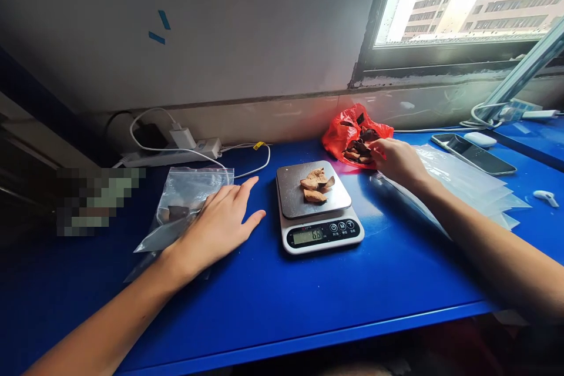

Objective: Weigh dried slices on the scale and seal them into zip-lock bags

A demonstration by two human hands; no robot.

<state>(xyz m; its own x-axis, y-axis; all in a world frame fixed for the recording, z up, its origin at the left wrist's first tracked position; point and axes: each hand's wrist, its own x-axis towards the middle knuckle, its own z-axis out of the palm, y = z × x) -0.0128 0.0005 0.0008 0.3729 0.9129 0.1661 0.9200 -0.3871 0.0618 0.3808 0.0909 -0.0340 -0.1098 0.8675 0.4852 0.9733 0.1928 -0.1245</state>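
Observation:
My left hand [223,212] lies with its fingers stretched out over a clear zip bag [194,183], which has a few dark pieces inside. To its right stands a white kitchen scale [288,247] with a steel top. Several tan pieces of dried peel [315,195] rest on the scale, and its display [308,235] seems to read 6.6. Behind it, a red plastic bag [341,126] sits open, filled with dark brown dried peel [358,151]. My right hand [399,161] is at the bag's right side, its fingers pinched at a piece of peel; the fingertips are partly hidden.
A stack of clear plastic bags [467,182] lies under and beyond my right forearm. Past it are a phone [473,153], a white case [480,139] and an earbud [545,197]. A power strip [202,150] with a charger [182,137] and white cable runs along the wall.

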